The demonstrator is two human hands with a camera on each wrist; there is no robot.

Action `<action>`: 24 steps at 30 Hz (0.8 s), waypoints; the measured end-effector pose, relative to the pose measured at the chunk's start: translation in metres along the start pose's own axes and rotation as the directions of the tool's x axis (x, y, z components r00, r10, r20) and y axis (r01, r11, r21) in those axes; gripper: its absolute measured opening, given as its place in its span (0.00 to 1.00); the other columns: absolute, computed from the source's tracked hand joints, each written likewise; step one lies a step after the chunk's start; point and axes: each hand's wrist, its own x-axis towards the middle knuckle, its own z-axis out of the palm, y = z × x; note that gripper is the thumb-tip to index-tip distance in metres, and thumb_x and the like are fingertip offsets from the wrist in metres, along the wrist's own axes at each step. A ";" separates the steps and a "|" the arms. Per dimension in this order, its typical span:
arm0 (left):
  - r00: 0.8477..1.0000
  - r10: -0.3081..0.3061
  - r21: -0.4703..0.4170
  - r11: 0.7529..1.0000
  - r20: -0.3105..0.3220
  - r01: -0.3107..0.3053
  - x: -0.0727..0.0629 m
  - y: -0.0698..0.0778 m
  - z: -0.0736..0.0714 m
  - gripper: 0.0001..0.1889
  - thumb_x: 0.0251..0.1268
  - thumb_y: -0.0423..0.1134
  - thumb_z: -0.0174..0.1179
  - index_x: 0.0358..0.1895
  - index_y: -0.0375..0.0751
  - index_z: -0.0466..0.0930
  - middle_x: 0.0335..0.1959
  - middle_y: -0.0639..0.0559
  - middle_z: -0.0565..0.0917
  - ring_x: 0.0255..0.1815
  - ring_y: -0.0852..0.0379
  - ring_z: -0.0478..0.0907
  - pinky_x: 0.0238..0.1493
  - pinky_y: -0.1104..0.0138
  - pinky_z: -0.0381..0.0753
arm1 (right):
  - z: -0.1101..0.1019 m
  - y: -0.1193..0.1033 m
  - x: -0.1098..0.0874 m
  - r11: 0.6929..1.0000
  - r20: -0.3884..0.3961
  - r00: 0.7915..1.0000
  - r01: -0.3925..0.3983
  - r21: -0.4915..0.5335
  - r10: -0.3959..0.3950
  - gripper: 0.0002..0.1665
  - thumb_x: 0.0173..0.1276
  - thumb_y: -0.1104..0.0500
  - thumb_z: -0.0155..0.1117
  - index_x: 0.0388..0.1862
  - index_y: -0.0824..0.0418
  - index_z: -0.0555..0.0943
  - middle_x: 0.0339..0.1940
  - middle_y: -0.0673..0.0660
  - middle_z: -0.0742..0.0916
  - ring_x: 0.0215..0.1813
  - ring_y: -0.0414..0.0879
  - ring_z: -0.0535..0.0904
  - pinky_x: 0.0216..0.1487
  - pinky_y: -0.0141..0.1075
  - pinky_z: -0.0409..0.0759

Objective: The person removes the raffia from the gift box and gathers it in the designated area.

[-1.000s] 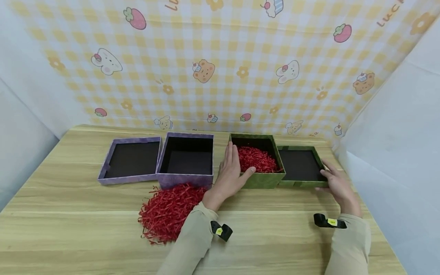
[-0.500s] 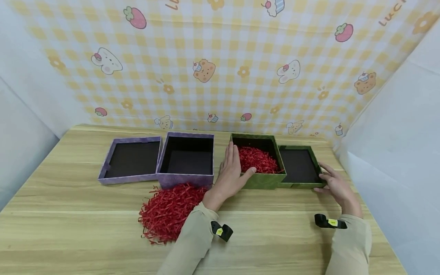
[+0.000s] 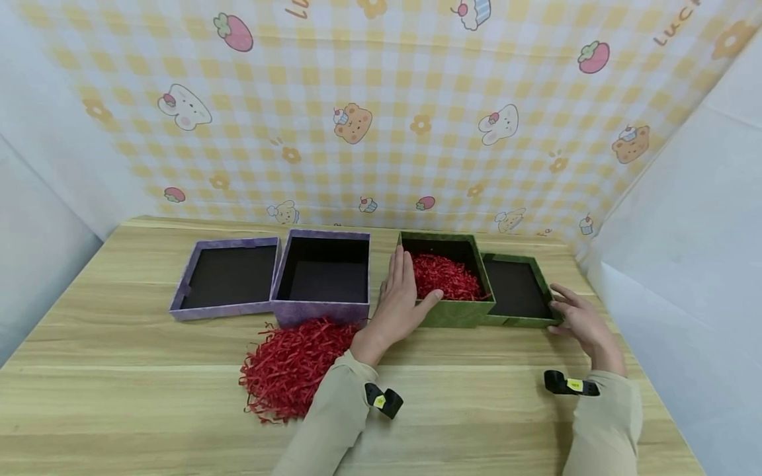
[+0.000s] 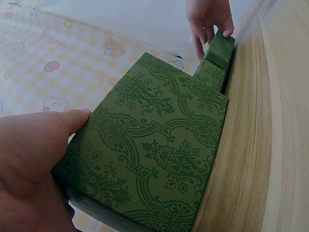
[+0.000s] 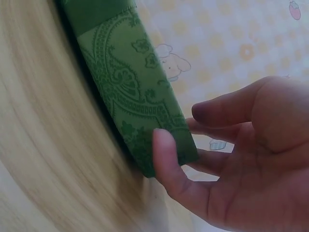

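Note:
A green patterned box (image 3: 455, 313) stands right of the table's middle, with red shredded paper (image 3: 448, 277) inside. Along its left wall lie the straight fingers of my left hand (image 3: 397, 305), the thumb at the front rim. The left wrist view shows that thumb beside the box's patterned front. To the right, the green lid (image 3: 516, 291) lies with its dark inside up, its left side right at the box. My right hand (image 3: 586, 325) holds the lid's front right corner. In the right wrist view, one digit presses the front face and other fingers reach behind the end.
At the left, a purple box (image 3: 323, 312) with a black inside stands beside its purple lid (image 3: 226, 309). A loose heap of red shredded paper (image 3: 292, 370) lies before it, partly under the left forearm. A checked cloth (image 3: 417, 99) hangs behind the table.
The green lid has slid left, close against the green box, and my right hand has moved slightly left with it. My left hand keeps its place on the green box.

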 end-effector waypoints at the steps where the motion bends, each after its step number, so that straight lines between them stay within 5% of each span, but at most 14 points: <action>1: 1.000 0.000 0.001 1.000 0.000 0.000 0.000 0.000 0.000 0.46 0.68 0.59 0.45 0.73 0.35 0.29 0.73 0.45 0.26 0.73 0.48 0.25 0.66 0.45 0.44 | -0.001 0.000 -0.001 1.000 -0.006 1.000 0.000 -0.013 0.000 0.32 0.76 0.62 0.31 0.74 0.65 0.38 0.70 0.77 0.46 0.69 0.70 0.45 0.42 0.38 0.79; 5: 1.000 0.001 -0.002 1.000 0.000 -0.001 0.000 -0.001 0.001 0.46 0.68 0.59 0.45 0.73 0.36 0.29 0.73 0.45 0.26 0.73 0.48 0.25 0.66 0.45 0.44 | -0.007 0.000 -0.002 0.994 -0.049 0.999 0.019 -0.104 -0.024 0.32 0.76 0.59 0.31 0.73 0.70 0.38 0.69 0.79 0.51 0.66 0.72 0.52 0.42 0.42 0.79; 7: 1.000 0.000 -0.011 1.000 0.001 0.000 0.001 -0.001 0.001 0.46 0.68 0.59 0.46 0.73 0.36 0.29 0.73 0.45 0.25 0.72 0.49 0.24 0.66 0.45 0.43 | -0.011 0.002 -0.001 0.988 -0.153 0.987 0.035 -0.153 -0.059 0.33 0.76 0.56 0.35 0.73 0.69 0.44 0.68 0.76 0.56 0.63 0.68 0.61 0.41 0.42 0.80; 9: 1.000 -0.004 -0.016 1.000 0.003 0.004 0.001 -0.001 0.001 0.46 0.68 0.59 0.46 0.73 0.36 0.29 0.73 0.46 0.25 0.72 0.51 0.22 0.67 0.45 0.43 | -0.013 0.003 0.001 0.983 -0.302 0.946 0.069 -0.169 -0.118 0.31 0.75 0.54 0.39 0.73 0.66 0.54 0.66 0.70 0.65 0.56 0.55 0.73 0.39 0.37 0.80; 13: 1.000 -0.007 -0.016 1.000 0.007 0.007 0.000 0.000 0.001 0.46 0.68 0.59 0.46 0.73 0.37 0.29 0.73 0.46 0.25 0.72 0.53 0.21 0.66 0.45 0.43 | -0.005 -0.017 -0.005 0.961 -0.514 0.812 0.214 -0.176 -0.276 0.24 0.73 0.53 0.45 0.65 0.58 0.70 0.58 0.56 0.76 0.43 0.31 0.75 0.33 0.25 0.78; 17: 1.000 -0.007 -0.013 1.000 0.002 0.007 0.000 0.000 0.000 0.46 0.68 0.59 0.46 0.73 0.36 0.29 0.73 0.46 0.25 0.73 0.49 0.24 0.66 0.43 0.43 | 0.011 -0.049 -0.020 0.901 -0.427 0.793 0.391 -0.190 -0.434 0.22 0.73 0.56 0.49 0.64 0.60 0.71 0.58 0.54 0.76 0.49 0.33 0.73 0.38 0.23 0.76; 24: 1.000 -0.004 -0.016 1.000 -0.003 0.004 0.000 0.000 0.001 0.46 0.68 0.59 0.47 0.73 0.36 0.30 0.73 0.46 0.26 0.73 0.48 0.25 0.65 0.42 0.43 | 0.038 -0.069 -0.017 0.841 -0.164 0.838 0.469 -0.270 -0.520 0.29 0.69 0.57 0.57 0.68 0.58 0.66 0.63 0.60 0.73 0.57 0.39 0.71 0.47 0.23 0.72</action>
